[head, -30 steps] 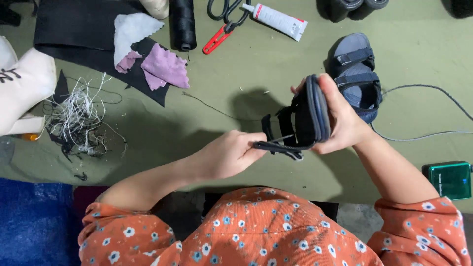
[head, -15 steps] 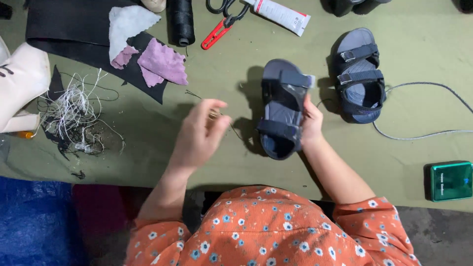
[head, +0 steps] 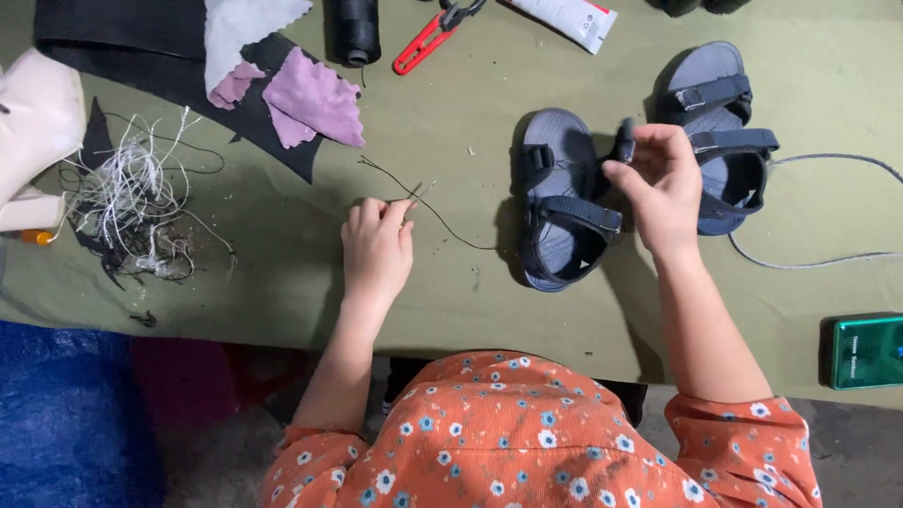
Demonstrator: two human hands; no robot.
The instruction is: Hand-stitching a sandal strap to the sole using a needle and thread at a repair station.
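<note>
Obs.: left hand [head: 376, 246] lies knuckles-up on the green table [head: 282, 282], fingertips pinched on the near end of a dark thread [head: 451, 228]. Something thin and pale shows at the pinch, maybe a needle; too small to tell. The thread runs from the fingertips rightward to the near sandal [head: 564, 202], which lies sole-down between my two hands.

Right hand [head: 663, 188]: thumb and forefinger grasp the sandal's loose strap [head: 624, 141] and lift it clear of the footbed. The second sandal [head: 715, 122] lies just beyond this hand, partly hidden by it.

Judgement: the step in hand is stitching at the strap, thread slack. A next move calls for holding the strap steady while the thread is drawn taut without snagging.

Containers: a green box [head: 865, 353] sits out past the right forearm, closed, contents unseen. A white tube [head: 569, 14] lies far beyond the hands, capped so far as I can tell. Nothing else here holds anything. Loose thread offcuts [head: 127, 202] lie well outside the left hand.
</note>
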